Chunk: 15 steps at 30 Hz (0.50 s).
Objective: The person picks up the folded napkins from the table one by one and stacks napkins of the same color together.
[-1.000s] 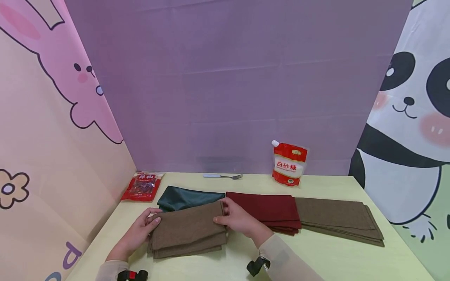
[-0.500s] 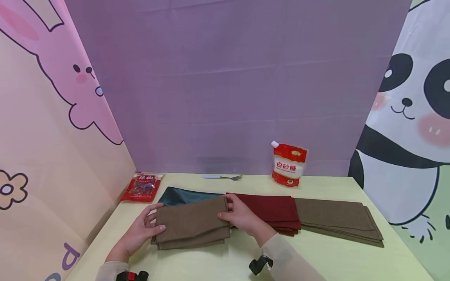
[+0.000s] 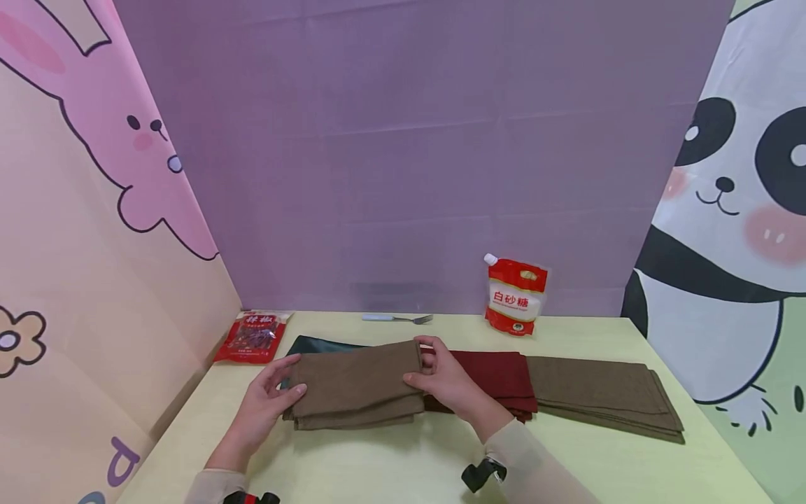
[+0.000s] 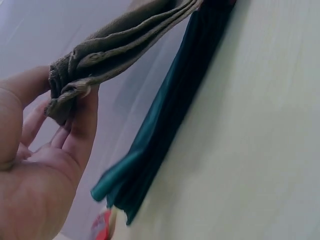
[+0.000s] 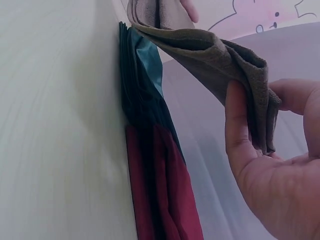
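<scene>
A folded brown cloth (image 3: 359,378) hangs level between my two hands, lifted off the table. My left hand (image 3: 264,402) pinches its left end, thumb on the near face and fingers behind. At the right end my right hand (image 3: 456,385) grips it the same way. Both wrist views show the folded layers of the brown cloth (image 4: 125,45) between thumb and fingers. Behind and below it lies a folded dark green satiny cloth (image 3: 321,344), mostly covered in the head view. The folded dark red cloth (image 3: 491,374) lies beside the green one, partly behind my right hand.
Another stack of folded brown cloth (image 3: 598,385) lies at the right, against the red one. Along the back of the table (image 3: 630,336) are a red packet (image 3: 252,337), a fork (image 3: 397,318) and a red-and-white spouted pouch (image 3: 516,297). A purple backdrop (image 3: 403,154) rises behind.
Both hands have moved the brown cloth up, away from me and slightly right. It now covers more of the green cloth and part of the red one.
</scene>
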Tool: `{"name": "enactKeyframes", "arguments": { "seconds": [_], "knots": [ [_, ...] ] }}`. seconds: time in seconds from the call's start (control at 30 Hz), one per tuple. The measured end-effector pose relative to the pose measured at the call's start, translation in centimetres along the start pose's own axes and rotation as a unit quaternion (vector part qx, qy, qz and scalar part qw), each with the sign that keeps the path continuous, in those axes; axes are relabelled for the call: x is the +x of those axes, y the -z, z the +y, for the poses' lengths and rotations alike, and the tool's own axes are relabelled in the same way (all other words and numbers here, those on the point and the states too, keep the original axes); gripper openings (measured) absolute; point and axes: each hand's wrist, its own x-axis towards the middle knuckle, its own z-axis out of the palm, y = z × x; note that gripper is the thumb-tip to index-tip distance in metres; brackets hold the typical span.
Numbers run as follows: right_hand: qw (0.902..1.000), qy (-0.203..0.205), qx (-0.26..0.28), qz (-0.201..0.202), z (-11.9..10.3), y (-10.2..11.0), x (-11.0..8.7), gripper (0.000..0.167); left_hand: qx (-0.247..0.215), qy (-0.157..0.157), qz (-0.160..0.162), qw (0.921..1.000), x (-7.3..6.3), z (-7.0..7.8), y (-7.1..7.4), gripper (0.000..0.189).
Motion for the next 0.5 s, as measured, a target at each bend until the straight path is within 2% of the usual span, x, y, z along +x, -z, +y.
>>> {"name": "enactKeyframes", "arguments": {
  "seconds": [0.1,0.33,0.5],
  "knots": [
    [0.9999,0.002,-0.008,0.008,0.0,0.8,-0.3,0.078,0.007,-0.006,-0.013,0.9999,0.1,0.6,-0.5,0.066],
    [0.9992,0.006,-0.028,0.028,-0.5,2.6,-1.2,0.078,-0.049,-0.010,-0.080,0.9956,0.1,1.7,-1.6,0.079],
    [0.9975,0.008,-0.052,0.048,-1.4,3.3,-2.0,0.076,-0.041,-0.029,-0.090,0.9947,0.5,2.1,-2.5,0.078]
  ]
}}
